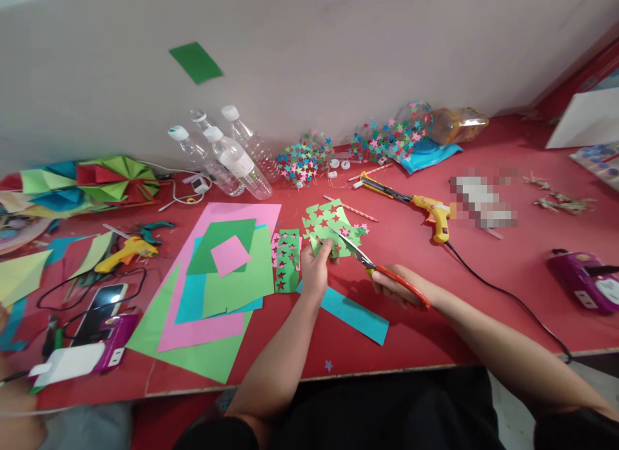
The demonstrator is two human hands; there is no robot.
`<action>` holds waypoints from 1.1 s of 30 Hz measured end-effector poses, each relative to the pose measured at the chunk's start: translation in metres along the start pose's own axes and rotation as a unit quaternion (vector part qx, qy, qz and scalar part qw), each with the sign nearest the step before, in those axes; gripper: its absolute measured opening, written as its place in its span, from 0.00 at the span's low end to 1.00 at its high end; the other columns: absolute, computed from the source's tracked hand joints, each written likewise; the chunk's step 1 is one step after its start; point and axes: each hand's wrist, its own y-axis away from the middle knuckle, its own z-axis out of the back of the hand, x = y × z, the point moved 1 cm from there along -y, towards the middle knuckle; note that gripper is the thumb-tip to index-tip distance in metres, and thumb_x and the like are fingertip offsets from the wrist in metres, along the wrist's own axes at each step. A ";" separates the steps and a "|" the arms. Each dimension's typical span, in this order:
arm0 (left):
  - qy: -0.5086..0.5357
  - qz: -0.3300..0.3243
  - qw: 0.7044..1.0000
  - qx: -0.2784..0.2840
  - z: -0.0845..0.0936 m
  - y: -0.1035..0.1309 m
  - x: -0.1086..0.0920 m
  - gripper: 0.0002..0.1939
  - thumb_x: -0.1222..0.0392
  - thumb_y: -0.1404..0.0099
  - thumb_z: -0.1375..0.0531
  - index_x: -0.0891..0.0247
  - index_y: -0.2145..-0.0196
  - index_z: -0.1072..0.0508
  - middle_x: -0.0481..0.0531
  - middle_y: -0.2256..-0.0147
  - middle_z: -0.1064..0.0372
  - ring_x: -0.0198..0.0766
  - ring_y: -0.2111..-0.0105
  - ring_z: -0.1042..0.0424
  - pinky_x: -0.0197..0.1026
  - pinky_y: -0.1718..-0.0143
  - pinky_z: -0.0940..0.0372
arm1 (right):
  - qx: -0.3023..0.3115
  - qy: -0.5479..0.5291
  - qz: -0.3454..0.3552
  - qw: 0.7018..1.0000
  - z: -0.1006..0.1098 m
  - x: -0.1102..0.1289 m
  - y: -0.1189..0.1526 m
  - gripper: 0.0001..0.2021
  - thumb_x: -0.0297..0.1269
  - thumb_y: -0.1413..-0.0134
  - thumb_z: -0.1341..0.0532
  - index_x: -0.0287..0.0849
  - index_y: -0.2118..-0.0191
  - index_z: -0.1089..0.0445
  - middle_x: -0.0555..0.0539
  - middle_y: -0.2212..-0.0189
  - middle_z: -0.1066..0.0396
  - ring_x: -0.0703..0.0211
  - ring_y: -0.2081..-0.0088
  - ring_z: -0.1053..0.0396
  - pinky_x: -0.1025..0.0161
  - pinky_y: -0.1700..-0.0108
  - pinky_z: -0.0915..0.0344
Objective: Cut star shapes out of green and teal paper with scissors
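Observation:
My left hand [316,266] pinches a light green sheet of paper [318,219] with star-shaped holes cut through it. In my right hand [394,281] is a pair of scissors [403,283] with red handles, their blades lying over the green paper. Whether the blades touch the paper, I cannot tell. A few loose pink and green paper stars [360,230] lie just beyond the blades. Left of my left hand is a darker green strip [289,262] punched with stars. Below the hands, a blue paper strip [356,314] lies flat on the red table.
Stacked coloured paper [264,263] lies to the left. Plastic bottles [236,163] and star-covered clusters [304,156] stand along the wall. A yellow glue gun [432,215] trails its cord rightward; another glue gun [126,253] is at left. Purple power strips [580,282] sit right and left.

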 end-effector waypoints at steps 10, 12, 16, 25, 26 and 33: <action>-0.063 -0.009 0.998 0.008 0.012 -0.009 -0.002 0.12 0.53 0.47 0.36 0.64 0.78 0.32 0.42 0.82 0.39 0.27 0.82 0.39 0.31 0.82 0.42 | 0.033 0.000 0.001 0.999 0.011 -0.003 0.004 0.27 0.63 0.42 0.48 0.40 0.72 0.37 0.56 0.86 0.45 0.70 0.86 0.45 0.72 0.85 0.46; -0.075 -0.013 0.997 0.008 0.012 -0.009 -0.003 0.13 0.53 0.47 0.36 0.64 0.78 0.32 0.42 0.82 0.41 0.27 0.82 0.39 0.30 0.82 0.42 | 0.028 0.002 0.000 1.000 0.009 -0.003 0.003 0.27 0.63 0.42 0.49 0.40 0.72 0.37 0.56 0.85 0.44 0.70 0.86 0.45 0.71 0.85 0.46; -0.110 -0.016 0.994 0.003 0.012 -0.008 -0.004 0.12 0.52 0.46 0.37 0.64 0.77 0.31 0.42 0.81 0.40 0.28 0.81 0.39 0.30 0.82 0.43 | 0.035 -0.011 -0.003 0.999 0.003 -0.001 0.001 0.28 0.64 0.42 0.50 0.40 0.72 0.38 0.57 0.86 0.45 0.69 0.87 0.45 0.71 0.86 0.46; -0.116 -0.007 0.993 0.014 0.010 -0.006 -0.004 0.12 0.52 0.44 0.37 0.63 0.75 0.30 0.43 0.80 0.38 0.28 0.80 0.37 0.30 0.80 0.40 | 0.030 0.001 0.007 1.000 0.004 0.000 0.002 0.27 0.63 0.41 0.50 0.40 0.71 0.37 0.56 0.86 0.42 0.68 0.86 0.43 0.70 0.84 0.45; -0.114 -0.007 0.993 0.014 0.010 -0.005 -0.003 0.11 0.52 0.45 0.37 0.63 0.75 0.30 0.43 0.80 0.38 0.29 0.79 0.37 0.31 0.79 0.40 | 0.026 0.005 0.008 1.000 0.005 0.000 0.002 0.27 0.63 0.41 0.50 0.40 0.71 0.37 0.56 0.86 0.42 0.68 0.86 0.43 0.70 0.84 0.45; -0.095 -0.007 0.995 -0.010 0.005 -0.003 0.006 0.13 0.50 0.44 0.37 0.63 0.73 0.28 0.43 0.79 0.37 0.29 0.79 0.36 0.31 0.79 0.40 | 0.002 0.005 -0.008 1.000 -0.001 0.000 -0.002 0.28 0.64 0.43 0.50 0.41 0.73 0.37 0.56 0.88 0.42 0.68 0.88 0.43 0.70 0.85 0.45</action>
